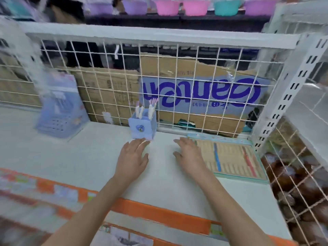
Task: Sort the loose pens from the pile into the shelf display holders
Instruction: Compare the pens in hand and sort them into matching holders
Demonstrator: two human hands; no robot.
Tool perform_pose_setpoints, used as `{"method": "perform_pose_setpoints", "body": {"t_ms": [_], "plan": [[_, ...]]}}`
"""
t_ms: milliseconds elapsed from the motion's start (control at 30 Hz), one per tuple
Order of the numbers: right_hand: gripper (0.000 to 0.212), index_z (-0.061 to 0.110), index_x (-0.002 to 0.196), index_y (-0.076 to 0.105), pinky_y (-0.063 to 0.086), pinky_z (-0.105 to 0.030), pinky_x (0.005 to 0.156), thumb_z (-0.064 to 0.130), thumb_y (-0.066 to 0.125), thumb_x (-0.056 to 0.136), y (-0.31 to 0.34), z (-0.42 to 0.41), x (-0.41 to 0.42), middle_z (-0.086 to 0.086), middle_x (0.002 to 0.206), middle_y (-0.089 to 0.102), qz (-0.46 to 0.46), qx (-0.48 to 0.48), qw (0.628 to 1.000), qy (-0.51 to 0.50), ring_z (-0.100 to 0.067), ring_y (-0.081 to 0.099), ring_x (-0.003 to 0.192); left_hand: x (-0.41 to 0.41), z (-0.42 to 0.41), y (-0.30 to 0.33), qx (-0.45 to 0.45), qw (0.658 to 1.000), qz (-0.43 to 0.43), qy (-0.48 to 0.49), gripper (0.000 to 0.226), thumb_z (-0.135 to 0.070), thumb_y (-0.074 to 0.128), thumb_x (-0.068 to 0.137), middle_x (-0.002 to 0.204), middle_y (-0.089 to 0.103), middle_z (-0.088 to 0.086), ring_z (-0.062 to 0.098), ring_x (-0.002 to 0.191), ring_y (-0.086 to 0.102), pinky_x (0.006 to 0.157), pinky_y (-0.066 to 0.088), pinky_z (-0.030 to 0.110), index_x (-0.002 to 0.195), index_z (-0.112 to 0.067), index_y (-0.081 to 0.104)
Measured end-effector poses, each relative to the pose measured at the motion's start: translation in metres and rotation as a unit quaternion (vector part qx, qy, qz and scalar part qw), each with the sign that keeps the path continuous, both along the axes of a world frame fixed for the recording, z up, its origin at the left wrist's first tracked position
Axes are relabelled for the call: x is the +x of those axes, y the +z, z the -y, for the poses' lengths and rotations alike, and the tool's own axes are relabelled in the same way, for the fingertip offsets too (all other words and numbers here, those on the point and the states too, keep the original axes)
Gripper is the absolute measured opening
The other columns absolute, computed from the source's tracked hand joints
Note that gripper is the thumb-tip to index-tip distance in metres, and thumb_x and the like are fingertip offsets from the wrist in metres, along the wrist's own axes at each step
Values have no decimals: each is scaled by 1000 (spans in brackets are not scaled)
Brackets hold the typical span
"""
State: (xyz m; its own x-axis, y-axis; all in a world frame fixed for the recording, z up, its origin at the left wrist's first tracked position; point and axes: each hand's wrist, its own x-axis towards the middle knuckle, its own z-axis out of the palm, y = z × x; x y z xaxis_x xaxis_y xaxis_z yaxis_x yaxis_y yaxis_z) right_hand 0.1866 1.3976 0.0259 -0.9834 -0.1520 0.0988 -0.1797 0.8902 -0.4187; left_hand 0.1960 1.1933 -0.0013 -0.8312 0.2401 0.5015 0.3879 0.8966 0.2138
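Note:
A small blue pen holder stands upright near the back of the white shelf, with several pale pens sticking out of its top. My left hand lies flat on the shelf just in front of the holder, fingers straight, fingertips close to its base. About a hand's width to its right, my right hand also rests on the shelf with fingers spread and holds nothing. The whole view is blurred.
A larger blue display holder stands at the back left. A flat teal-edged box with a blue and a red strip lies right of my right hand. A white wire grid backs the shelf, cardboard behind it. An orange strip edges the front.

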Motion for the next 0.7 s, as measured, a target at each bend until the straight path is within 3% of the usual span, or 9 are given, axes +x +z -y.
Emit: {"method": "perform_pose_setpoints", "body": {"t_ms": [167, 267, 333, 567, 700], "plan": [[50, 24, 144, 31, 25, -31, 108, 27, 47, 96, -1, 125, 5, -1, 153, 24, -1, 36, 995, 93, -19, 26, 138, 31, 117, -1, 2, 996, -19, 85, 41, -31, 43, 78, 113, 64, 13, 23, 106, 49, 90, 36, 38, 114, -14, 55], [51, 25, 144, 31, 24, -33, 108, 27, 48, 95, 2, 202, 9, -1, 154, 22, -6, 39, 988, 148, -21, 23, 139, 55, 186, 1, -12, 987, 9, 159, 45, -34, 42, 77, 113, 65, 13, 29, 102, 62, 84, 51, 46, 112, -12, 60], [52, 25, 144, 31, 24, -34, 108, 27, 48, 95, 3, 251, 12, -1, 154, 22, -19, 40, 983, 180, -22, 23, 139, 74, 233, 0, -14, 978, 30, 207, 46, -35, 42, 76, 113, 65, 12, 29, 100, 64, 82, 52, 50, 111, -12, 63], [51, 26, 143, 33, 24, -34, 109, 27, 49, 95, 0, 380, 33, 0, 154, 23, 11, 20, 959, 283, -21, 24, 139, 124, 362, -8, 41, 949, 48, 308, 49, -33, 39, 78, 111, 66, 14, 33, 100, 64, 84, 51, 47, 110, -7, 66], [45, 24, 138, 41, 32, -34, 105, 25, 50, 94, -5, 435, 26, 0, 146, 36, 1, 19, 945, 326, -23, 35, 132, 148, 410, -11, 81, 934, 16, 346, 41, -24, 42, 85, 112, 65, 11, 29, 99, 64, 81, 51, 38, 117, -7, 62]]}}
